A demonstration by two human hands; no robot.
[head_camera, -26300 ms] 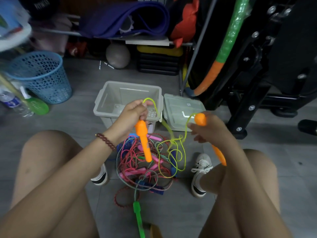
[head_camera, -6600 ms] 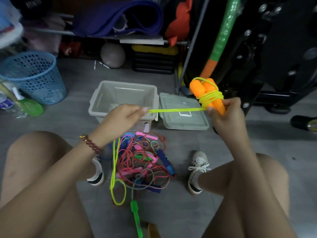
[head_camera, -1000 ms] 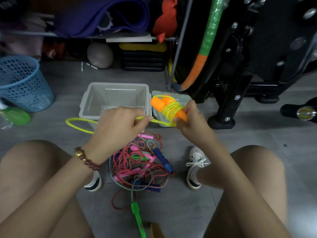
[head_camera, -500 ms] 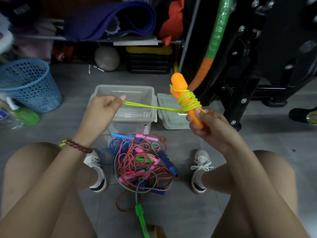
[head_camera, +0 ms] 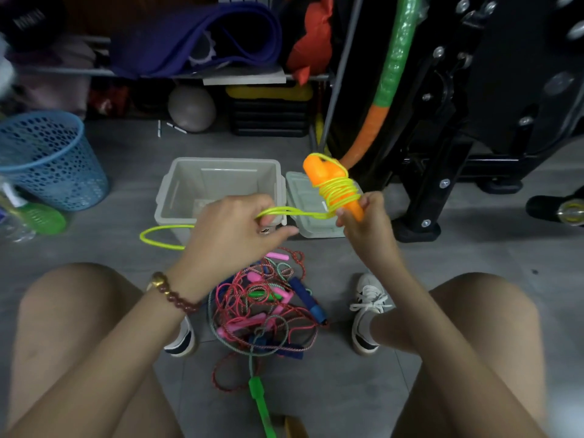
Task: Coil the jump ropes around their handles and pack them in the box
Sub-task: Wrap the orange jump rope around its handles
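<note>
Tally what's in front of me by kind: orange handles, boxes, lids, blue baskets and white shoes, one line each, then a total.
orange handles: 2
box: 1
lid: 1
blue basket: 1
white shoes: 2
Total: 7

Your floor point(head_camera: 467, 260) is grey tile. A blue basket point(head_camera: 47, 159) stands at your left, a big black frame point(head_camera: 437, 143) at your right.
</note>
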